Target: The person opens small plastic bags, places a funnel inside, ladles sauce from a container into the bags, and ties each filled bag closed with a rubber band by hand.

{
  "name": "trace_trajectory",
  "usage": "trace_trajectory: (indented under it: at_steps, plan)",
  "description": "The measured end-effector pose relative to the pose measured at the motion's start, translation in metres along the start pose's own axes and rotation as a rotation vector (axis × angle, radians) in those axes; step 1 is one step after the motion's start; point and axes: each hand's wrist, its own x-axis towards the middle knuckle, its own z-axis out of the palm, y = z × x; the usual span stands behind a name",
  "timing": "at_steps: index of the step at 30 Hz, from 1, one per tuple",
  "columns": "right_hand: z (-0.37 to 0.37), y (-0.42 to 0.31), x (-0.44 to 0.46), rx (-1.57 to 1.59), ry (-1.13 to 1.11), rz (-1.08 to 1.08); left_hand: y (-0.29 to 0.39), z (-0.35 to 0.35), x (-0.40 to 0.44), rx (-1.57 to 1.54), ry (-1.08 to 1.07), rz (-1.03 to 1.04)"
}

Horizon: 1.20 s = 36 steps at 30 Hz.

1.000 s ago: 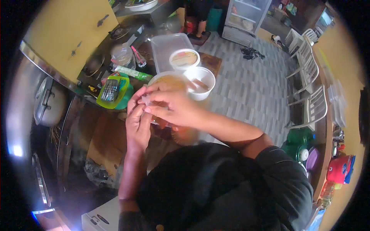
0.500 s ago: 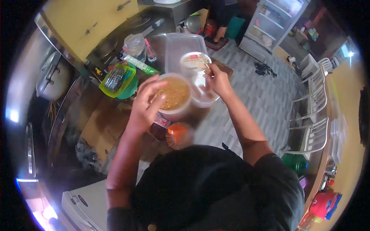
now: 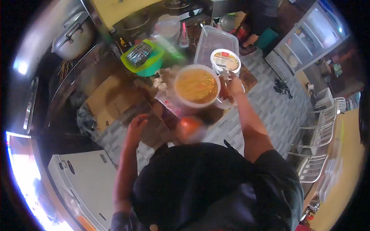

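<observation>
Right hand [image 3: 236, 85] at white tub [image 3: 224, 104], apparently reaching in, grip unclear; left hand [image 3: 136, 128] half-open, seemingly empty, well apart. Next move calls for clearing bowl [image 3: 195, 105].

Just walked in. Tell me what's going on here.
A person's right hand is at a white tub with something brown in it; whether it grips anything is unclear. The left hand is away from the tubs, with nothing visible in it. A larger tub of yellow-brown food stands next to the white one, with a labelled tub just behind.
</observation>
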Motion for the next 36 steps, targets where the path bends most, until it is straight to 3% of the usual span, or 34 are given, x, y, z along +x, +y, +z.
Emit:
trace_trajectory:
  at_steps: [3,5,8,11,17,19,23,26,28,36]
  plan:
    - [-0.008,0.002,-0.008,0.091,0.091,0.052,-0.041,0.006,0.011,0.083,-0.043,0.040]
    - [-0.014,0.015,-0.017,0.088,0.236,-0.133,-0.055,0.014,0.020,0.140,-0.052,0.047]
    - [-0.041,0.002,-0.062,0.125,0.233,-0.038,-0.068,0.024,0.036,0.238,-0.154,0.107]
    - [-0.055,0.002,-0.104,0.215,0.224,0.051,-0.078,0.030,0.049,-0.020,-0.246,0.054]
    - [-0.062,0.014,-0.179,0.173,0.253,0.191,-0.107,0.051,0.111,0.262,-0.200,0.227]
    - [-0.061,0.017,-0.203,0.123,0.263,0.263,-0.113,0.062,0.125,0.216,-0.091,0.471]
    - [-0.057,0.014,-0.244,0.120,0.203,0.347,-0.131,0.081,0.159,0.221,-0.133,0.467]
    - [-0.056,0.005,-0.262,0.030,0.158,0.402,-0.134,0.090,0.175,0.279,-0.166,0.446]
    - [-0.055,0.003,-0.269,-0.013,0.134,0.440,-0.101,0.090,0.162,0.494,-0.173,0.354]
    - [-0.056,0.002,-0.268,0.002,0.167,0.385,-0.066,0.090,0.152,0.484,-0.009,0.498]
